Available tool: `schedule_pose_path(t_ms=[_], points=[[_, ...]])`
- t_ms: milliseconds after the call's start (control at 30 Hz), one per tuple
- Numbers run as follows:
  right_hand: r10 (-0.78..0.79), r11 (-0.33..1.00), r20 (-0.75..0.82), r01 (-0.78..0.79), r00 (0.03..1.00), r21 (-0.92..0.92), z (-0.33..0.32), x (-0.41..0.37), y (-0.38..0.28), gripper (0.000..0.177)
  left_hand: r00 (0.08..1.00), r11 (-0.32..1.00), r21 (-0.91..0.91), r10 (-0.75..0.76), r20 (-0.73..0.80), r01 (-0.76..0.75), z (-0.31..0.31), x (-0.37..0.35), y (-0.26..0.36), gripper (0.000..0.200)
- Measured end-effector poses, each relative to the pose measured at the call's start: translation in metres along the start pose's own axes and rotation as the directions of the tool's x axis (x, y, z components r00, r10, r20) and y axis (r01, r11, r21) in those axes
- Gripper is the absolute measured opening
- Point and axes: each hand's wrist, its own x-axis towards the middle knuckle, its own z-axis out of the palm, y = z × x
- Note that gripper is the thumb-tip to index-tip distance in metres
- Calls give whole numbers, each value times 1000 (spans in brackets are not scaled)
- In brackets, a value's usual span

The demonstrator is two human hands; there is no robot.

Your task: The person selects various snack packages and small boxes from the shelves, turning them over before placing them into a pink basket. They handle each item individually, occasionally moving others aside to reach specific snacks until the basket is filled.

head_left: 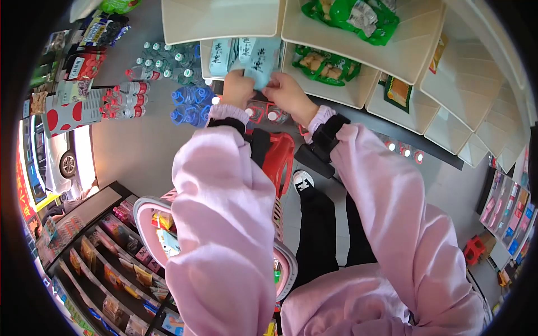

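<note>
Both my hands are at a cream bin (216, 70) that holds light-blue packets with dark writing. My left hand (238, 89) is closed at the lower left edge of one light-blue packet (259, 66). My right hand (288, 94) pinches the lower right edge of that same packet, thumb and fingers together. The packet hangs over the bin's front edge, beside other blue packets (222, 53) inside the bin. A pink basket (147, 215) with several packaged goods is below my left sleeve, partly hidden by it.
Green bags (328, 64) fill the neighbouring bins. Blue-wrapped bottles (190, 103) and red-labelled bottles (126, 101) stand on the floor at left. A dark snack shelf (112, 269) is at lower left. A red shopping cart part (280, 159) lies between my arms.
</note>
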Motion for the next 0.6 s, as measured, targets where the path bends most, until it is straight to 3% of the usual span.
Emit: schedule_pose_path(t_ms=[33,133,167,267,300,433,467,533,600], points=[[-2,1000,19,2,1000,9,-2,3,-2,9,997,995,-65,70,9,-70,1,12,-7,35],[-32,987,-3,31,999,-158,-10,11,-5,13,967,969,23,247,-59,-246,10,47,-30,44],[-30,997,38,32,999,-76,-11,24,11,32,968,973,25,232,-96,-231,15,54,-38,57],[38,999,10,-38,999,-3,-14,5,-14,52,981,981,70,185,-65,-180,30,28,-21,59],[50,999,32,-50,998,11,-15,5,-7,60,968,966,124,236,-88,-225,33,5,-6,59],[-43,990,106,28,993,137,-16,-29,-1,56,949,822,509,313,-29,-255,20,-15,11,49],[-25,991,113,9,993,135,-17,-42,-1,49,928,796,528,371,-37,-297,18,-21,12,39],[31,991,248,-62,968,119,-23,-71,-11,38,933,782,524,349,81,-338,15,-60,29,36],[92,985,328,-133,940,106,-25,-108,-27,31,935,690,635,311,171,-346,17,-117,52,34]])
